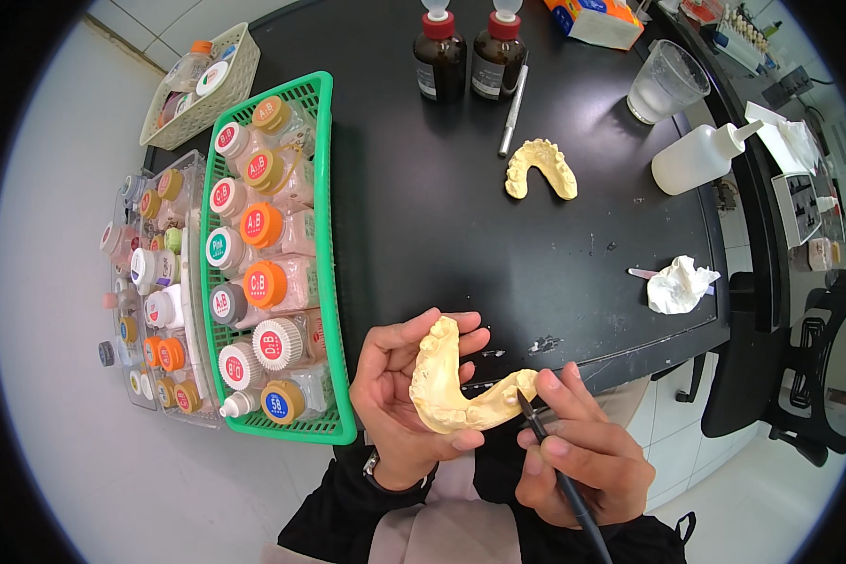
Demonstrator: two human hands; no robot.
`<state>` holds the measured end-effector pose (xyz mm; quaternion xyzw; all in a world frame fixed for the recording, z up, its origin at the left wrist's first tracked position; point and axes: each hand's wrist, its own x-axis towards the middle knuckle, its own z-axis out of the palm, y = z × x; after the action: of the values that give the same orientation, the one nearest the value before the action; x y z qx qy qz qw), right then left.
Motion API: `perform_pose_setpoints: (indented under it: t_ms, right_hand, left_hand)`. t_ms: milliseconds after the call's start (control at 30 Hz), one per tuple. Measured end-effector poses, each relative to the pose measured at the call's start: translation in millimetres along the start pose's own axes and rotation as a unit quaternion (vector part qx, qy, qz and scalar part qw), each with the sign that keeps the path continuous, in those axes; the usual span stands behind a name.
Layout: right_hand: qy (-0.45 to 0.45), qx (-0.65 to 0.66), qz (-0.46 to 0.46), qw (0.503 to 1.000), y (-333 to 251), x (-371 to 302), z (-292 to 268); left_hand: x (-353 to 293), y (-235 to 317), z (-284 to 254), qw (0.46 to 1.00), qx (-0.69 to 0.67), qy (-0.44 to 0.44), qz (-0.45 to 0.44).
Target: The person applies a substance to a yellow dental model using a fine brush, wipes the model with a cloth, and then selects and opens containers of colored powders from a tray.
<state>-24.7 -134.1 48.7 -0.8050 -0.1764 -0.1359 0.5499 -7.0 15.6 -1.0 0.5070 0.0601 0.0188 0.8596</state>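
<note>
The cream-yellow, horseshoe-shaped dental cast (438,399) lay in the left hand (387,395), its left limb against the fingers and its near edge under the thumb, while its right limb reached out beyond the grip toward the right hand (597,461). The left hand was palm up, fingers curled around the cast. The right hand pinched a slim, dark, pen-like tool (579,508) between thumb and fingers, slanting it so its tip met the right limb; whether the raised index finger also touched the cast could not be told. Beyond, on the glossy black tabletop (414,235), stood a smaller cream horseshoe-shaped cast (539,153), with a thin silver metal rod (514,113) just left of it. A green plastic basket (324,235) of capped jars sat near the left hand, and a crumpled white tissue (681,285) lay farther right.
</note>
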Motion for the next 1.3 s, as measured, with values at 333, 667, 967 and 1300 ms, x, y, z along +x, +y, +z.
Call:
perform_pose_setpoints:
  t_ms: [333,667,967,1300]
  right_hand:
    - [0.134,0.155,-0.010,0.979,17,-8,1]
    - [0.356,0.320,0.181,0.859,15,7,-9]
    - [0.337,0.294,0.157,0.880,21,3,-18]
    - [0.347,0.198,0.203,0.894,49,22,-52]
  left_hand:
    - [1,5,4,0.999,-0.004,0.028,-0.032]
    - [5,7,5,0.997,-0.008,0.021,-0.069]
    - [5,5,3,0.997,-0.003,0.036,-0.073]
    - [7,4,11,0.998,0.023,0.062,-0.007]
